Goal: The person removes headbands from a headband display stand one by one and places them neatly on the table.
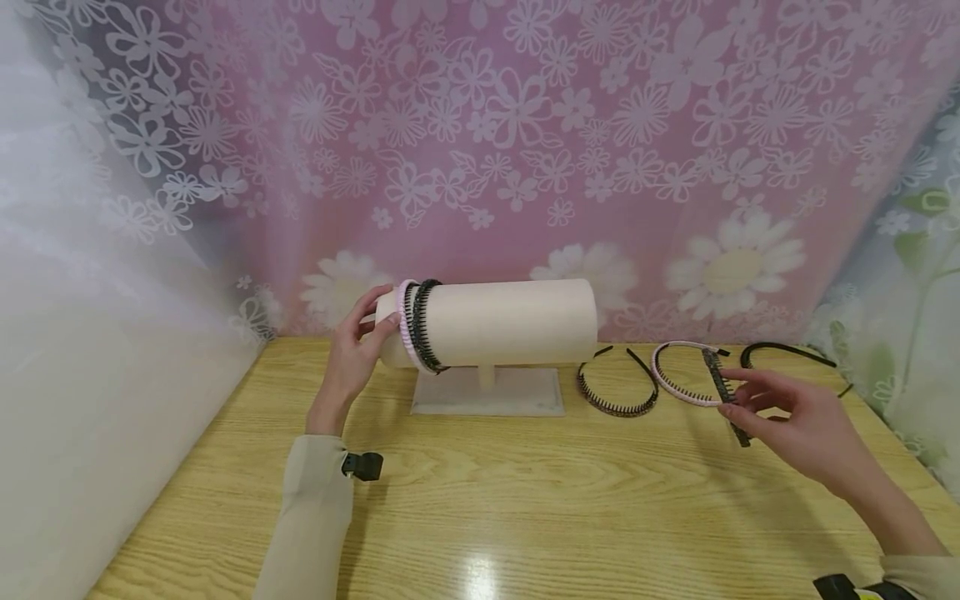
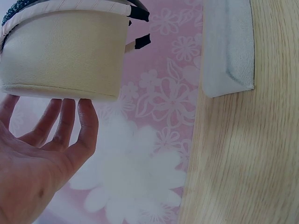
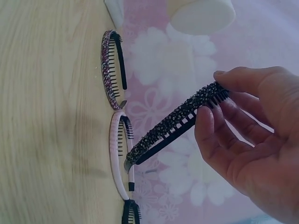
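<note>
A cream cylindrical headband stand (image 1: 517,321) lies horizontal on its post and flat base. My left hand (image 1: 352,354) holds its left end, fingertips against the edge in the left wrist view. A pink headband (image 1: 406,325) and a dark toothed headband (image 1: 422,325) sit around the cylinder near that hand. My right hand (image 1: 806,425) pinches a black sparkly toothed headband (image 3: 175,116) between thumb and fingers, above the table. Behind it lies another pink headband (image 1: 663,379). Left of that is a multicoloured sparkly headband (image 3: 106,65), and to the right a black headband (image 1: 780,346).
The stand's pale base (image 1: 450,396) rests on the wooden table (image 1: 480,483) near its back edge. A pink flowered curtain (image 1: 480,167) hangs right behind, with a white sheet (image 1: 112,333) on the left and a flowered one (image 1: 915,350) on the right.
</note>
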Motion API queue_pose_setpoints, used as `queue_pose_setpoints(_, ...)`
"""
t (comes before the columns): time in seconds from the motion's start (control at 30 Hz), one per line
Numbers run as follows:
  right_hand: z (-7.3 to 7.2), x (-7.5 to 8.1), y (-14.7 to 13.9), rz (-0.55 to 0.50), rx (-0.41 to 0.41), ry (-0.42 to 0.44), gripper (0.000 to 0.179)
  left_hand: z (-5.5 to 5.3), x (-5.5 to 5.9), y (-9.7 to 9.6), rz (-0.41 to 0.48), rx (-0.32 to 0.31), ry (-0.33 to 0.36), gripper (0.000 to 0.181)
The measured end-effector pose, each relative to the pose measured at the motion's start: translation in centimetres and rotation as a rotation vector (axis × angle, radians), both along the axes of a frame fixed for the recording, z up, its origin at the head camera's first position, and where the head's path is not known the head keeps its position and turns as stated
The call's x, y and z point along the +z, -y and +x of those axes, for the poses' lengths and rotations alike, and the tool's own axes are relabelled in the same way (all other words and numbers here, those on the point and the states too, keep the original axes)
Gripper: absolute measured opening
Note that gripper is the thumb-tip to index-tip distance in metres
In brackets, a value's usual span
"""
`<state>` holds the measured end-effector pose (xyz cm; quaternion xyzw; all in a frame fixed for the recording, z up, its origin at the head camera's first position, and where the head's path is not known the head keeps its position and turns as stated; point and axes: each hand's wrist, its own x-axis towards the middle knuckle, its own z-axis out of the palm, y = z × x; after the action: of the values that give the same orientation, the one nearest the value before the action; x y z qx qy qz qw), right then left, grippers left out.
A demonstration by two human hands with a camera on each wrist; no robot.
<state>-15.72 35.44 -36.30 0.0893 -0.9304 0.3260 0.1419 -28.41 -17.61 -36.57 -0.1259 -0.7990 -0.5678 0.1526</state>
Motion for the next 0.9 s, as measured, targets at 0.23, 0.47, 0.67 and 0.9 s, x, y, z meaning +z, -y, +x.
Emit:
queue_pose_setpoints(0.23, 0.5, -0.8, -1.2, 0.088, -0.037, 0.002, 0.042, 0.1, 0.0, 0.0, 0.000, 0.002, -0.004, 0.048)
queue_pose_setpoints(0.47, 1.4, -2.0, -3.6, 0.187, -0.071, 0.026, 0.040, 0.1, 0.0, 0.0, 0.003, -0.001, -0.002, 0.046)
queue_pose_setpoints(0.67, 1.9, -2.7, -5.1, 0.237, -0.122, 0.064, 0.042, 0.1, 0.1, 0.0, 0.004, -0.005, -0.004, 0.047)
queue_pose_setpoints(0.9, 2.2, -3.3, -6.2, 0.292, -0.144, 0.034, 0.044, 0.1, 0.1, 0.1, 0.003, -0.005, -0.004, 0.048)
